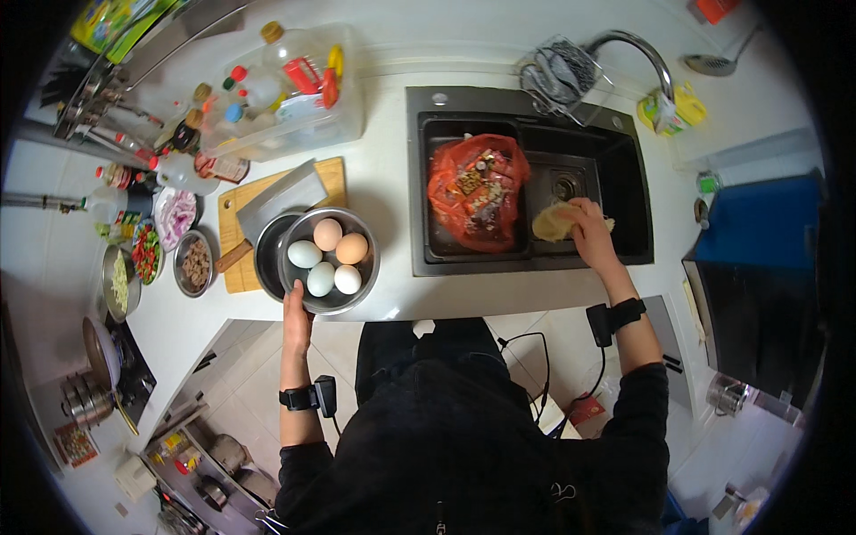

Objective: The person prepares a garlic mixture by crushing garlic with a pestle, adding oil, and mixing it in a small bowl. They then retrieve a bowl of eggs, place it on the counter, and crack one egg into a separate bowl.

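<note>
My left hand [297,315] grips the near rim of a steel bowl [372,257] at the counter's front edge. Several eggs, some white or bluish and some brown, sit inside it, among them a brown egg [352,249]. This bowl overlaps a second steel bowl [266,257] on its left. Over the right basin of the dark sink [481,266], my right hand [590,231] holds a yellowish cloth or scrubbing pad [556,222]. A red plastic bag [461,221] with food scraps fills much of the left basin.
A cleaver [284,200] rests on a wooden cutting board [331,175]. Further left stand bowls of chopped onion [176,217], peppers [146,253] and meat [195,265]. A clear bin [348,114] of bottles is behind. The faucet [642,47] arches at the back right, beside a wire rack [588,110].
</note>
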Demonstrator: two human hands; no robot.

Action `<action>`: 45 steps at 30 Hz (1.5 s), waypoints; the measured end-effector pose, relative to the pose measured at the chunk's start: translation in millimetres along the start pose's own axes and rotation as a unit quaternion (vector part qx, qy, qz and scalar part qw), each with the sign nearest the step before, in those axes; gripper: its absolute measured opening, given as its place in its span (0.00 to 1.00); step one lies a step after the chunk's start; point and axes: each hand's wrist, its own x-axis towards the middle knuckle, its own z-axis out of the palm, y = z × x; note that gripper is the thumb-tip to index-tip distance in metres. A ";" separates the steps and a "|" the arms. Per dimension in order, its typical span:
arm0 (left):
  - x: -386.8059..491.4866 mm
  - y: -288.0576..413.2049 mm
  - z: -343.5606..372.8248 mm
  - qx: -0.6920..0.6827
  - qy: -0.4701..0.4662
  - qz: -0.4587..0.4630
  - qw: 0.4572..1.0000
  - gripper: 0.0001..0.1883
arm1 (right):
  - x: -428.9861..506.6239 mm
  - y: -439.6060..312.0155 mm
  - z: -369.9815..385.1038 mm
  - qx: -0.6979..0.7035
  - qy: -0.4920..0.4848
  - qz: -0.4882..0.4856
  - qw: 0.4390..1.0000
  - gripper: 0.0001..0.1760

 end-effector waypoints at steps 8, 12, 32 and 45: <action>11.8 -3.5 35.7 0.091 -0.052 -0.024 0.994 0.25 | -51.9 18.2 5.5 0.150 0.112 0.240 0.953 0.19; 15.4 -22.1 44.3 0.209 -0.057 -0.018 0.976 0.25 | -34.9 12.3 27.5 0.171 0.128 0.281 0.936 0.20; 22.5 -74.7 38.1 0.090 -0.120 -0.079 0.986 0.29 | 242.6 -179.7 239.1 0.074 -0.161 0.098 0.979 0.40; 0.0 -46.4 -51.6 0.070 0.016 -0.115 0.991 0.26 | 267.9 -145.2 252.8 0.030 -0.113 -0.015 0.993 0.38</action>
